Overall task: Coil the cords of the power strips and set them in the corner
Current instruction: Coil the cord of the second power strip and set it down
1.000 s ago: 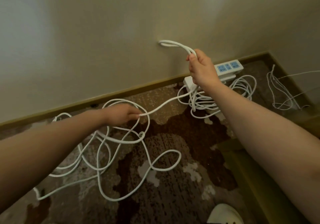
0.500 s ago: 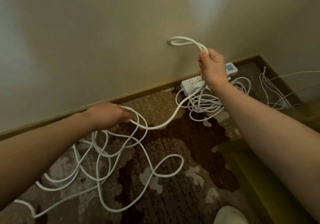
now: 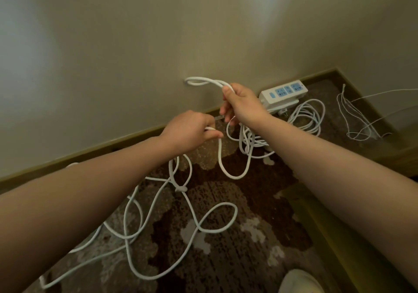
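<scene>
While R hand (image 3: 243,106) grips a few gathered loops of white cord (image 3: 222,168) and L hand (image 3: 192,129) pinches the next length beside it, coil is only begun. Most cord sprawls on carpet (image 3: 237,258), one knot (image 3: 181,189) incl.; power strip (image 3: 283,92) w/ coiled cord sits nr corner.

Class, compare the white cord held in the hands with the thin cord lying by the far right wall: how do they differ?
The white cord is thick; the thin cord is far finer. The white cord is lifted by the left hand and right hand; the thin cord lies untouched on the carpet. Both are pale and looped.
</scene>
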A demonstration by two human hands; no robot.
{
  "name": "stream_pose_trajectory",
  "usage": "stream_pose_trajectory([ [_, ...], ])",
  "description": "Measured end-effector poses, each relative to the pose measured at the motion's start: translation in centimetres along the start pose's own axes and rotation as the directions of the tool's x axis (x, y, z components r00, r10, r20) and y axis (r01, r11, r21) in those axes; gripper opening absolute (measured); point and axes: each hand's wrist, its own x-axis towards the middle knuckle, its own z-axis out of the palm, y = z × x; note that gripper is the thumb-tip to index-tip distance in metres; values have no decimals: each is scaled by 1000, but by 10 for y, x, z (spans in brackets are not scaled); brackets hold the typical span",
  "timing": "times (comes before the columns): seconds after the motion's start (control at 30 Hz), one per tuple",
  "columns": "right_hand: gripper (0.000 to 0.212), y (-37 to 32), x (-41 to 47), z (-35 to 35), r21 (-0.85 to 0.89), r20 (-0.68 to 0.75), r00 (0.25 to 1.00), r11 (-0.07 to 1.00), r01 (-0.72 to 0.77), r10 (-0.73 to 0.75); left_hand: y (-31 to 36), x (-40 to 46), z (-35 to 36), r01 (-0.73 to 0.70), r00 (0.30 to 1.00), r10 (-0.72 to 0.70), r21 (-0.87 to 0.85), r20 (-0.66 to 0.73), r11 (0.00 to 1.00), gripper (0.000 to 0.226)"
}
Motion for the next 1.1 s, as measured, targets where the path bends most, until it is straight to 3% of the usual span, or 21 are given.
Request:
stream_pose_trajectory([
  [0.13,26,2,-4,6,54,51,996,996,-69,66,15,4,2,4,999,-7,-75,-37,997,17],
  [0.27,28,8,-6,3,79,44,993,990,-116,112,22,12,0,109,992,-122,-260,-35,959,24],
  [0.4,29,10,-6,3,140,69,985,976,-166,158,23,13,0,161,983,-178,-262,-41,952,25],
  [0.6,30,12,-6,5,203,24,990,969,-142,140,24,16,1,241,929,-304,-281,-209,929,35],
  [0.73,32,13,-6,-4,256,24,990,956,-141,139,3,15,-5,281,936,-334,-339,-110,898,34],
  [0.83,32,12,-6,-14,260,8,988,954,-150,154,-19,5,-7,357,915,-399,-568,54,742,28],
  [0.9,31,11,-7,-18,222,12,989,964,-146,147,-33,1,-13,393,880,-472,-653,61,648,22],
  [1.0,31,9,-10,-16,87,43,994,991,-105,102,-46,4,-23,380,849,-515,-542,-116,749,20],
  [1.1,35,5,-11,-11,-68,60,998,998,-2,6,-43,6,-27,295,870,-446,-502,-209,813,25],
])
